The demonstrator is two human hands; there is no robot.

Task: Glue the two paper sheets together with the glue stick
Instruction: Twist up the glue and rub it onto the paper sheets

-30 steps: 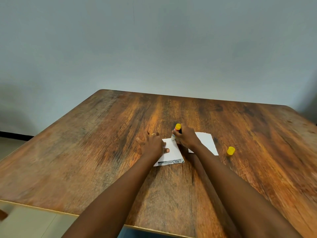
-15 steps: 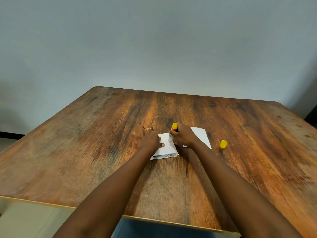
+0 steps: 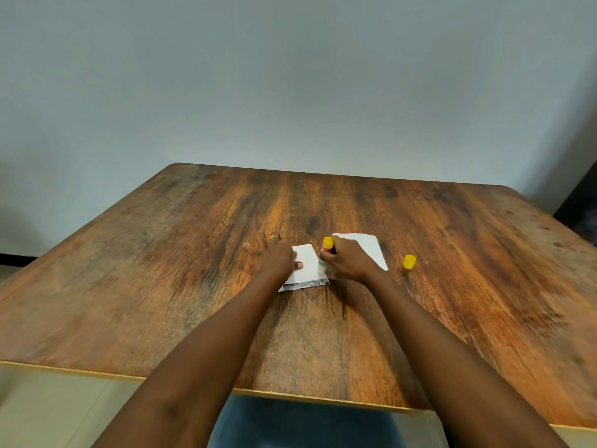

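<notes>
Two small white paper sheets lie on the wooden table (image 3: 161,286). My left hand (image 3: 274,257) presses flat on the left edge of the nearer sheet (image 3: 307,265), fingers spread, thumb on the paper. My right hand (image 3: 347,260) grips the glue stick (image 3: 325,252), yellow end up, white tip down on that sheet's right side. The second sheet (image 3: 371,248) lies behind and to the right, partly hidden by my right hand. The yellow cap (image 3: 409,261) rests on the table further right.
A plain grey wall rises behind the table's far edge. A dark object (image 3: 581,208) stands at the far right corner. The table's near edge (image 3: 97,375) runs below my forearms, with floor beneath.
The glue stick's tip has slid toward me along the nearer sheet's right side. My left hand stays pressed on the paper. The camera view has shifted a little.
</notes>
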